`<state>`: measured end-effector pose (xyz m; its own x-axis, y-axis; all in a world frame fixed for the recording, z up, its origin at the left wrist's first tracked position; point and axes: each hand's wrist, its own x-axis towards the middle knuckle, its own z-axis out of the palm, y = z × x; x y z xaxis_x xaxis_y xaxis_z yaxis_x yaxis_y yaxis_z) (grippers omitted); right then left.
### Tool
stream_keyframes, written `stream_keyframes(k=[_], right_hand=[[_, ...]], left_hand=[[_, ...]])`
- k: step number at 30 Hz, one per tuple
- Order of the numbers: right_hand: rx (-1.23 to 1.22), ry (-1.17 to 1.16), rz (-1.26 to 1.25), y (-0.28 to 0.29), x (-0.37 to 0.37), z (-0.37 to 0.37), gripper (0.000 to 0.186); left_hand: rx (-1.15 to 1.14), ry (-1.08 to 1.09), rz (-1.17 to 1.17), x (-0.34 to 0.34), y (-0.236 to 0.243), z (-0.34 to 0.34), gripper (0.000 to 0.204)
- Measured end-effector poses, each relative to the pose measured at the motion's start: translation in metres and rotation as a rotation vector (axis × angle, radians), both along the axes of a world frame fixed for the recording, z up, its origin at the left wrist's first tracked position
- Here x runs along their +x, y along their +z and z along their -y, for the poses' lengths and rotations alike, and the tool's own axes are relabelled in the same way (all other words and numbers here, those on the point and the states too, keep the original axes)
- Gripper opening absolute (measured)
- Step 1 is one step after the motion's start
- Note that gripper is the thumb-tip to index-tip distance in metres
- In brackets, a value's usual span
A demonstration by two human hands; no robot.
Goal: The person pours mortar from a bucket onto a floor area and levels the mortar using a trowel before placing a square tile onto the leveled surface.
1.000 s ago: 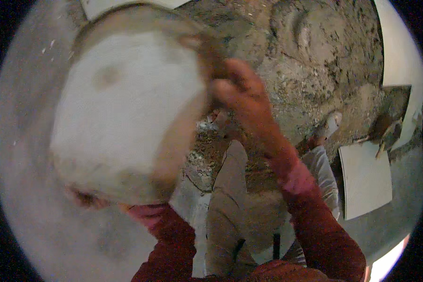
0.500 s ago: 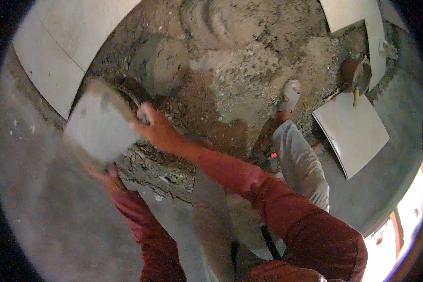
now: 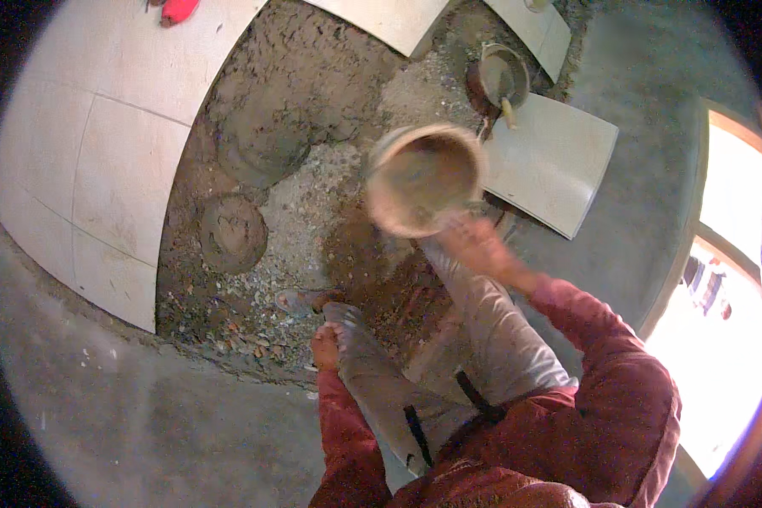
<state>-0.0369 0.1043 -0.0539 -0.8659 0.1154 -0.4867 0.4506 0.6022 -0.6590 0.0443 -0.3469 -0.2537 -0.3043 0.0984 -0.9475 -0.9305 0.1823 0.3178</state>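
Note:
My right hand (image 3: 470, 241) is closed on the near rim of a beige bucket (image 3: 383, 188) with a muddy inside, tilted toward me and blurred by motion. My left hand (image 3: 325, 345) hangs beside my left knee; its fingers are too small and unclear to tell whether they are closed. Below and left of the bucket lies bare, rubbly ground (image 3: 296, 203) with mounds of grey mortar (image 3: 231, 230). Just beyond the bucket, a smaller container (image 3: 504, 76) with a pale handle stands beside loose stacked tiles (image 3: 550, 169).
Laid cream tiles (image 3: 123, 169) border the ground on the left, more tiles (image 3: 377, 17) at the back. A red object (image 3: 178, 12) lies on the left tiles. Concrete floor (image 3: 93, 381) spans the near left and right. A bright doorway (image 3: 720, 356) is at far right.
Earlier both hands gripped a pale, blurred object at the left. Now my right hand holds the bucket farther right, and my left hand is down by my leg, apart from it.

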Motion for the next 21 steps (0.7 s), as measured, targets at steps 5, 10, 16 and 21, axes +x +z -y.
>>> stream_keyframes(k=[5, 10, 16, 21], right_hand=[[0.343, -0.852, -0.069, 0.183, 0.041, -0.127, 0.029], [0.81, -1.115, -0.285, 0.35, 0.149, -0.235, 0.024], [1.118, -1.43, -0.339, 0.477, 0.305, -0.256, 0.025], [1.286, -1.879, -0.33, 0.537, 0.524, -0.316, 0.037]], left_hand=[[0.064, -0.16, 0.021, -0.021, 0.071, -0.025, 0.027], [-0.081, -0.34, -0.162, -0.083, 0.13, -0.064, 0.027], [-0.14, -0.448, -0.112, -0.173, 0.157, -0.075, 0.03], [-0.184, -0.551, -0.217, -0.233, 0.236, -0.155, 0.028]])
